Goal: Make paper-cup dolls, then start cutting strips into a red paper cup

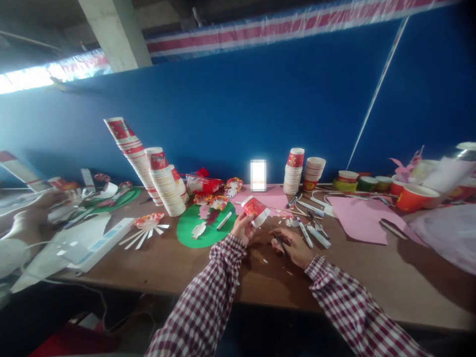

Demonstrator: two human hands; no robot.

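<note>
My left hand [243, 227] is closed round a red and white paper cup [253, 207], which is tilted above the table. To its right, my right hand [293, 244] grips dark-handled scissors [281, 241], with the blades pointing up toward the cup's rim. Small white paper scraps [265, 261] lie on the table below the hands. Left of my left hand is a green paper sheet [189, 238] with a marker [225, 219] and paper cutouts [199, 229] on it.
Tall stacks of paper cups [165, 191] lean at the left back; shorter stacks [293, 173] stand behind the hands. Pens, pink paper [357, 218] and orange cups [414, 197] are on the right. A power strip [106, 245] and another person's arm [28, 218] are at left.
</note>
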